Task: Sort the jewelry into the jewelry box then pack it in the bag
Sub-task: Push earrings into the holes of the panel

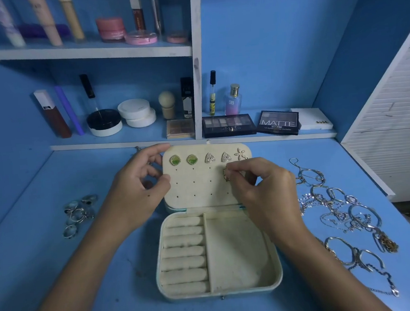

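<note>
While left hand (pixel 143 185) steadies lid (pixel 202 188), right hand (pixel 258 183) pinches earring (pixel 226 174).

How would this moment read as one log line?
step: pinning earring | left hand: steadies lid | right hand: pinches earring | rings: unsorted
</note>
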`<state>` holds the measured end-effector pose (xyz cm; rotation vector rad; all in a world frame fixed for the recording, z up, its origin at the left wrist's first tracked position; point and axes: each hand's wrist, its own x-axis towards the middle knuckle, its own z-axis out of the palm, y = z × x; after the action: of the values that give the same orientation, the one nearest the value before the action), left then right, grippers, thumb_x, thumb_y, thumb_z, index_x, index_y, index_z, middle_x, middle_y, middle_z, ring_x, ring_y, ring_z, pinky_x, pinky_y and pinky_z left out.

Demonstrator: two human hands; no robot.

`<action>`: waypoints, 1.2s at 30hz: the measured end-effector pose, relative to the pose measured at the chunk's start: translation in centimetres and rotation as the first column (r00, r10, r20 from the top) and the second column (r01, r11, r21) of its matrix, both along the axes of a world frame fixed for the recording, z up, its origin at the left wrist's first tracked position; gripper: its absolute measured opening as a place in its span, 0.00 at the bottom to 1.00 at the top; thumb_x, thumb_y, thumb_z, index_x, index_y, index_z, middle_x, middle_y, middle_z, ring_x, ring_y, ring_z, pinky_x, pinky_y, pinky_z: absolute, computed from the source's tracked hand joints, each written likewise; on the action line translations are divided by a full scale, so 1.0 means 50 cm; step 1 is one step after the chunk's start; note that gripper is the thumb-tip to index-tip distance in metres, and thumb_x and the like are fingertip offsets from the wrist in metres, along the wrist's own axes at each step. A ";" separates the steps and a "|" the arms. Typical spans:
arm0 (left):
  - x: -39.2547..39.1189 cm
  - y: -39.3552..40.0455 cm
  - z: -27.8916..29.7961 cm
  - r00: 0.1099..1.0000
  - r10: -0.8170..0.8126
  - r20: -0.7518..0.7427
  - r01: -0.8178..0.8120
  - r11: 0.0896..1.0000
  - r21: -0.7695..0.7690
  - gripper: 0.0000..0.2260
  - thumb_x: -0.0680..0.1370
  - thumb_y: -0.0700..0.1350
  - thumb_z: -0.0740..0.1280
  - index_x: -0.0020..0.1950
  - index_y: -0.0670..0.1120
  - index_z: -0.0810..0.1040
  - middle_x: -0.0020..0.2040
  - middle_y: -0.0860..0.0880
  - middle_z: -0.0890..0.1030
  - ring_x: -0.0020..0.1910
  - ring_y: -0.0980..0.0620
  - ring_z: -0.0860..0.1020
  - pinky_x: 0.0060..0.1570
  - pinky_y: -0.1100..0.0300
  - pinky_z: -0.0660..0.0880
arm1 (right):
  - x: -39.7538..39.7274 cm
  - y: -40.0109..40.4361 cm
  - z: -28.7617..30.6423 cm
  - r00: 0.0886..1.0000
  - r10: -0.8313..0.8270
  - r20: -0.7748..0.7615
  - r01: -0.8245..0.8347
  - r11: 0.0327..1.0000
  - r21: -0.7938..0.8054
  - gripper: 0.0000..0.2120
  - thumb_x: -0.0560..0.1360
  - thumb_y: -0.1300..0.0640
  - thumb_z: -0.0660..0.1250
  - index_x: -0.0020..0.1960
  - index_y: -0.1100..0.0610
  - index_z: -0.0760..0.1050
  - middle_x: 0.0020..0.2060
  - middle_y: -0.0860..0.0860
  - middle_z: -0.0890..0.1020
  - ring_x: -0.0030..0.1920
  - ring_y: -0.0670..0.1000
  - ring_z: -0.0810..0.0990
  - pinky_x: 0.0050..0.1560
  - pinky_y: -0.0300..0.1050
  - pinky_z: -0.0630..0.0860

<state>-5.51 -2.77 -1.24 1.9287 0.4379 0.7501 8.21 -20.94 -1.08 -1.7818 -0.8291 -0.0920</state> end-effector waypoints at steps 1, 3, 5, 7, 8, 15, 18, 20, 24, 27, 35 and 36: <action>0.001 0.000 0.000 1.000 -0.002 -0.002 0.002 1.000 -0.004 0.22 0.76 0.35 0.69 0.63 0.58 0.75 0.46 0.60 0.78 0.41 0.55 0.78 0.43 0.59 0.75 | 0.001 0.002 -0.001 1.000 -0.010 0.016 0.010 1.000 0.000 0.04 0.73 0.60 0.75 0.45 0.53 0.86 0.30 0.35 0.77 0.32 0.47 0.77 0.38 0.29 0.71; 0.002 0.000 -0.001 1.000 -0.002 -0.008 0.002 1.000 -0.010 0.23 0.76 0.33 0.68 0.64 0.57 0.75 0.46 0.61 0.78 0.41 0.55 0.78 0.44 0.56 0.75 | 0.004 0.006 -0.003 0.999 -0.021 0.036 0.021 1.000 -0.007 0.04 0.74 0.60 0.74 0.46 0.53 0.86 0.31 0.37 0.77 0.33 0.47 0.77 0.38 0.30 0.71; 0.003 0.001 -0.002 1.000 0.001 -0.016 -0.001 1.000 -0.014 0.23 0.77 0.32 0.67 0.63 0.57 0.75 0.46 0.61 0.78 0.41 0.56 0.78 0.44 0.57 0.75 | 0.007 0.009 -0.005 0.997 -0.026 0.070 0.029 0.999 -0.040 0.05 0.74 0.60 0.74 0.48 0.52 0.86 0.33 0.39 0.77 0.35 0.47 0.77 0.39 0.32 0.72; 0.003 0.003 -0.004 1.000 0.004 -0.019 -0.004 1.000 -0.022 0.23 0.76 0.32 0.68 0.64 0.57 0.75 0.46 0.61 0.78 0.40 0.56 0.78 0.43 0.59 0.75 | 0.008 0.012 -0.007 0.993 -0.038 0.109 0.045 0.997 -0.062 0.05 0.74 0.59 0.74 0.48 0.51 0.86 0.35 0.41 0.78 0.36 0.46 0.77 0.39 0.32 0.71; 0.003 0.003 -0.005 1.000 0.004 -0.016 -0.005 1.000 -0.027 0.23 0.76 0.34 0.68 0.64 0.57 0.75 0.46 0.61 0.78 0.40 0.56 0.78 0.43 0.59 0.75 | 0.009 0.012 -0.008 0.991 -0.047 0.125 0.055 0.996 -0.067 0.05 0.74 0.59 0.74 0.48 0.51 0.86 0.35 0.42 0.77 0.36 0.46 0.77 0.39 0.31 0.71; 0.007 0.007 -0.013 0.998 0.019 -0.057 -0.023 0.998 -0.060 0.23 0.77 0.34 0.67 0.64 0.58 0.75 0.47 0.61 0.78 0.40 0.56 0.78 0.41 0.67 0.73 | 0.013 0.014 -0.009 0.996 -0.055 0.071 0.062 0.994 -0.087 0.04 0.74 0.56 0.74 0.49 0.49 0.84 0.33 0.43 0.78 0.34 0.47 0.76 0.40 0.36 0.73; 0.008 0.006 -0.014 0.996 0.028 -0.081 -0.034 0.997 -0.074 0.23 0.77 0.34 0.67 0.65 0.58 0.75 0.47 0.63 0.78 0.41 0.57 0.78 0.41 0.70 0.73 | 0.009 0.008 0.000 0.999 -0.040 0.006 0.041 0.997 -0.066 0.03 0.76 0.57 0.72 0.48 0.50 0.83 0.35 0.45 0.80 0.32 0.48 0.76 0.37 0.40 0.74; 0.008 0.005 -0.013 0.996 0.036 -0.086 -0.043 0.996 -0.076 0.23 0.77 0.34 0.67 0.66 0.57 0.75 0.48 0.62 0.78 0.40 0.59 0.77 0.40 0.71 0.72 | 0.007 0.001 0.012 0.999 -0.032 -0.026 0.031 0.999 -0.045 0.04 0.76 0.59 0.71 0.48 0.52 0.82 0.35 0.45 0.81 0.33 0.47 0.77 0.35 0.36 0.73; 0.009 0.001 -0.009 0.995 0.051 -0.091 -0.057 0.996 -0.064 0.22 0.77 0.33 0.67 0.66 0.54 0.75 0.51 0.56 0.78 0.39 0.61 0.77 0.39 0.72 0.72 | -0.001 -0.006 0.031 0.996 -0.007 -0.084 0.003 0.999 -0.053 0.08 0.77 0.63 0.67 0.49 0.51 0.80 0.36 0.40 0.83 0.38 0.41 0.79 0.35 0.28 0.71; 0.007 0.002 -0.009 0.994 0.055 -0.097 -0.060 0.997 -0.058 0.22 0.77 0.33 0.67 0.66 0.54 0.75 0.51 0.56 0.78 0.39 0.61 0.77 0.39 0.72 0.71 | -0.006 -0.002 0.035 0.989 0.028 -0.144 -0.046 0.991 -0.123 0.09 0.78 0.63 0.65 0.51 0.49 0.77 0.38 0.42 0.84 0.38 0.40 0.80 0.35 0.34 0.75; 0.004 0.004 -0.009 0.993 0.042 -0.112 -0.048 0.998 -0.045 0.22 0.77 0.35 0.67 0.67 0.55 0.75 0.52 0.57 0.79 0.42 0.59 0.78 0.42 0.70 0.73 | -0.026 0.002 0.027 0.997 -0.023 -0.069 0.008 0.977 -0.215 0.11 0.77 0.63 0.64 0.55 0.50 0.76 0.42 0.40 0.85 0.42 0.40 0.80 0.41 0.38 0.76; 0.003 0.004 -0.009 0.993 0.042 -0.115 -0.047 0.998 -0.043 0.22 0.77 0.36 0.68 0.67 0.56 0.75 0.52 0.57 0.79 0.43 0.59 0.78 0.42 0.70 0.73 | -0.029 0.002 0.027 0.998 -0.028 -0.059 0.014 0.974 -0.226 0.11 0.77 0.62 0.64 0.56 0.50 0.76 0.42 0.41 0.85 0.42 0.41 0.80 0.41 0.38 0.75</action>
<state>-5.36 -2.57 -1.69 1.9300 0.5651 0.6550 6.77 -20.82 0.26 -1.9963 -0.8011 0.0449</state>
